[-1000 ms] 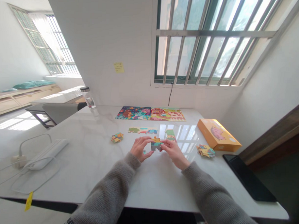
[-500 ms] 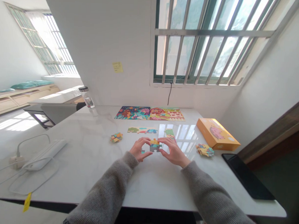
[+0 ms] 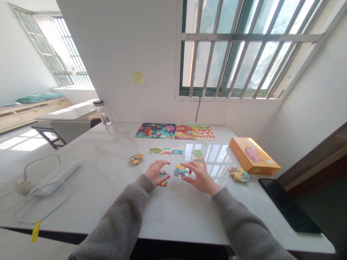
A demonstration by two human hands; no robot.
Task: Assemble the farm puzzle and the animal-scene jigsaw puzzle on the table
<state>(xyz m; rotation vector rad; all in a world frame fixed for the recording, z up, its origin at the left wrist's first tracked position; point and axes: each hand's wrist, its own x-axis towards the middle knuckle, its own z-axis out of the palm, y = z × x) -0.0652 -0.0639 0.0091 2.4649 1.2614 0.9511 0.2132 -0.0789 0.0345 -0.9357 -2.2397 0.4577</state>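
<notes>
A jigsaw piece (image 3: 179, 171) in yellow, blue and grey sits in front of me, with knobs and notches along its edges. The thumb and index finger of my right hand (image 3: 201, 178) grip it by its upper and lower edges. My left hand (image 3: 155, 172) is open, thumb and fingers apart, with nothing between them. Partly covered by the left thumb, another puzzle piece (image 3: 164, 184) lies on the table. Farther off is a joined puzzle strip (image 3: 166, 150) with trees and a blue shape. A green tree section (image 3: 198, 156) lies behind my right hand.
Small piles of puzzle pieces lie left (image 3: 136, 159) and right (image 3: 239, 174). Two colourful pictures (image 3: 175, 131) rest by the wall. On the right are an orange box (image 3: 254, 156) and a black tablet (image 3: 287, 206); a bottle (image 3: 102, 112) and power strip (image 3: 55, 179) are left.
My left hand has let go of the jigsaw piece and moved left, uncovering more of the piece beneath it. My right hand stays at the jigsaw piece, which has turned slightly.
</notes>
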